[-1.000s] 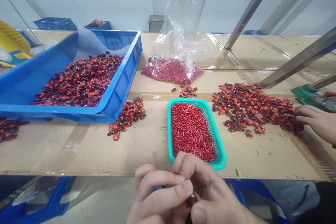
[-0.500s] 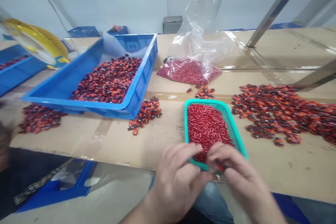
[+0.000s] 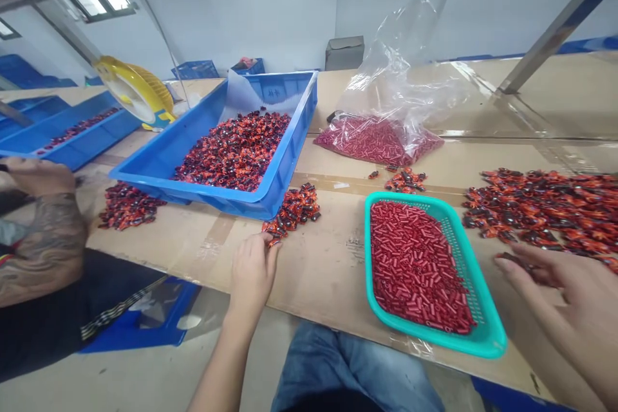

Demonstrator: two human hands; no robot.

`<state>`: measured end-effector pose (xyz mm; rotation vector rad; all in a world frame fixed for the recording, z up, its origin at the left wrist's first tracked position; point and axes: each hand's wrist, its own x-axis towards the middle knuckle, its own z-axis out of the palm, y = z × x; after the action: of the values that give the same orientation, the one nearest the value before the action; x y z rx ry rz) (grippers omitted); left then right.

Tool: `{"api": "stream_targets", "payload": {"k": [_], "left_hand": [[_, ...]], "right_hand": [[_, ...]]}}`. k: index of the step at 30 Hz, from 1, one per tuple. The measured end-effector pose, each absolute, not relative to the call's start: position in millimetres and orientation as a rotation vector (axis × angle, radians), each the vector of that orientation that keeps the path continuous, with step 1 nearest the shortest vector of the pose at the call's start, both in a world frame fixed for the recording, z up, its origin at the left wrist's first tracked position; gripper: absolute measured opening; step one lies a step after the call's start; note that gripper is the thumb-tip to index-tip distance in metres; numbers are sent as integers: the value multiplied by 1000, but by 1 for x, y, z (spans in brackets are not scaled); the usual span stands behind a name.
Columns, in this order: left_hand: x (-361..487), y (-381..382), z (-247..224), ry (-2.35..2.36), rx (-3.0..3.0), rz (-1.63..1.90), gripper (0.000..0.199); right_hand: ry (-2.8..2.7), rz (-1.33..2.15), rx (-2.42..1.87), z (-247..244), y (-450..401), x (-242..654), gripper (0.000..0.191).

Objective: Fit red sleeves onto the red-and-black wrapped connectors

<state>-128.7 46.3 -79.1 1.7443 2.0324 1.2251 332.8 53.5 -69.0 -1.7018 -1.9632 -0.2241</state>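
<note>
Apart: left hand (image 3: 252,265) forward at pile (image 3: 297,207), grip unclear; right hand (image 3: 562,296) narrow around piece (image 3: 517,261)

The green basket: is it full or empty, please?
Well filled, not empty: red tubes lie over nearly the whole inside of the green basket. Their depth cannot be told.

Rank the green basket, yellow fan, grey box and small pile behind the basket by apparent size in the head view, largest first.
1. Green basket
2. Yellow fan
3. Grey box and small pile look too alike to rank
</note>
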Motion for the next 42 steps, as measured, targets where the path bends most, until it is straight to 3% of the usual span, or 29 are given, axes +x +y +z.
{"api": "stream_targets", "payload": {"k": [5, 10, 17, 22, 27, 32, 37, 42], "left_hand": [[-101, 31, -58, 1695, 1404, 1350, 32], [-72, 14, -38, 1359, 1127, 1331, 37], [-52, 6, -22, 948, 598, 1264, 23], [-37, 3, -22, 866, 607, 1263, 19], [-19, -4, -17, 799, 744, 1241, 16], [-11, -12, -15, 877, 1030, 1389, 31], [-4, -13, -10, 853, 1245, 1496, 31], [1, -12, -3, 795, 1390, 1556, 29]], "right_hand": [[-2295, -130, -1227, -53, 47, 259, 39], [-2419, -178, -1315, -59, 57, 241, 43], [-2410, -74, -1358, -37, 55, 237, 19], [-2001, 618, -1222, -10, 29, 219, 9], [-1651, 1002, -942, 6, 6, 192, 21], [-1566, 961, -775, 15, 1, 183, 27], [-1659, 759, -813, 23, -7, 182, 3], [-1721, 665, -836, 23, -12, 177, 7]]}}
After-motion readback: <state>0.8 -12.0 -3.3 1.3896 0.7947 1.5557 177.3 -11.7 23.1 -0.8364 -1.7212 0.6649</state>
